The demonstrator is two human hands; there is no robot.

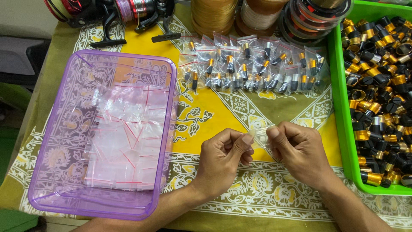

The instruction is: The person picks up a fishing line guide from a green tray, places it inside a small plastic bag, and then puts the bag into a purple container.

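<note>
Bag [261,134]: small, clear, held above the yellow patterned cloth [223,111], between both hands, near the middle of the table. I see my left hand [223,161] curled nearly shut, thumb and forefinger pinching the bag's left edge. My right hand [298,150] is curled the same way, pinching the right edge. The other fingers on both hands are folded in and hold nothing that I can see. Whether the bag's mouth is open or sealed, I cannot tell; the film is too thin and bright.

Risks, as I judge them:
- Slip. The film is slick and each grip is only a fingertip pinch. If one pinch loosens, the bag would likely drop onto the cloth, where clear plastic is hard to spot.
- Tear. Pulling the two edges apart too hard could split the seam.
- Knock. The row of filled bags [253,64] lies just beyond my hands; a forward sweep could scatter it.
- Spill. The green tray [339,129], heaped with black and gold parts [377,86], sits near my right hand. A bump on its wall could shake pieces over the rim.
- Mix-up. The purple tray [43,172] of empty bags [124,137] lies to my left; a dropped bag landing there would be lost among the rest.
</note>
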